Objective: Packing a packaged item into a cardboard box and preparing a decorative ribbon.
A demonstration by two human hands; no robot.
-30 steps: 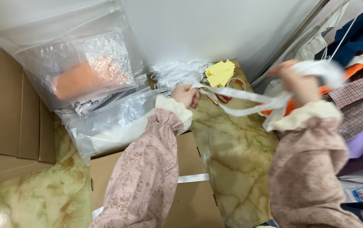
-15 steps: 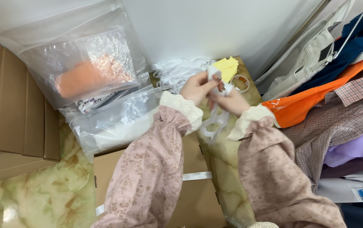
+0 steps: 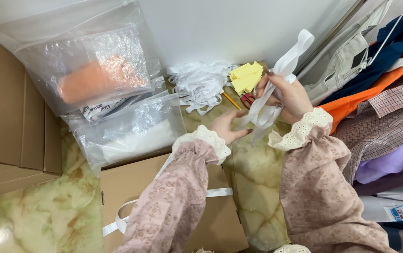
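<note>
Up top left, a big clear plastic bag (image 3: 77,56) leans on the white wall, with a bubble-wrapped orange bundle (image 3: 99,78) inside it. Just below, a second clear bag (image 3: 131,131) holds something white, and a printed white label (image 3: 99,109) peeks out between the two. A flat brown cardboard box (image 3: 14,126) stands at far left; another carton (image 3: 210,220) lies lower centre. A stack of yellow paper tags (image 3: 246,77) sits near the wall.

A flat white ribbon (image 3: 276,89) runs in folded loops, its top loop arching up against the pale wall, lower lengths draping down toward the marbled floor; it looks like woven tape, perhaps elastic.
</note>
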